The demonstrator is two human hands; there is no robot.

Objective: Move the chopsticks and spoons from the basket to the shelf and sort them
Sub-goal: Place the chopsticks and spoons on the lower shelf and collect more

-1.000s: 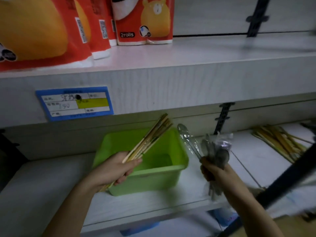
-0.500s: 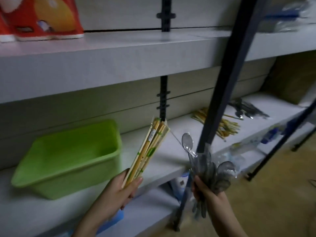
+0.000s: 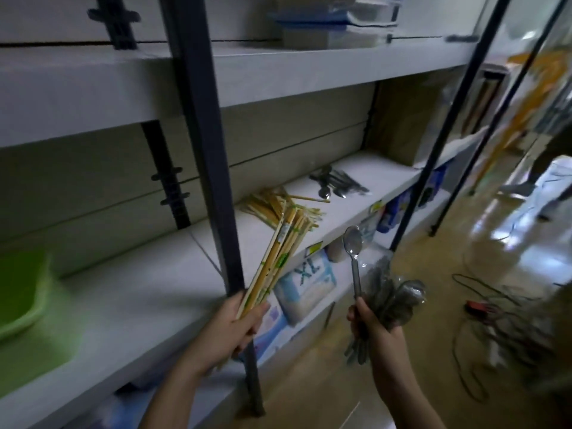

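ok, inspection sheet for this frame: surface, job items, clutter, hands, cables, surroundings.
surface: white shelf board, bare near the hands; dark upright post in front.
job's things: chopstick bundle and wrapped spoons in hand; chopstick pile and spoon pile lie apart on the shelf; green basket far left.
clutter: soft packs on the lower shelf.
grippers: left hand grips the chopstick bundle; right hand grips the wrapped spoons.
cables: loose cables on the floor, right.
surroundings: plastic containers on the upper shelf.

Grey shelf (image 3: pixel 139 305) behind dark metal post (image 3: pixel 213 168); glossy floor (image 3: pixel 433 305) strewn with cables (image 3: pixel 507 308).
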